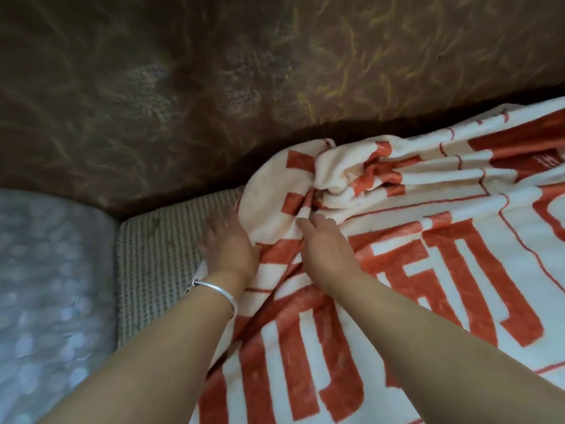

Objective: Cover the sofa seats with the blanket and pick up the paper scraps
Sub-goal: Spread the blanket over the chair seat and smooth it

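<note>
A white blanket with orange-red block patterns (428, 240) lies over the sofa seat, bunched into folds near the backrest at its left corner. My left hand (227, 244), with a silver bangle on the wrist, rests at the blanket's left edge, fingers partly under the folded corner. My right hand (327, 249) lies on the blanket just right of it, fingers pinching a fold of the cloth. A strip of ribbed beige seat cushion (159, 264) shows uncovered to the left of the blanket. No paper scraps are visible.
The brown patterned sofa backrest (244, 71) fills the upper view. A pale bluish-grey padded armrest (52, 286) stands at the far left, beside the uncovered cushion strip.
</note>
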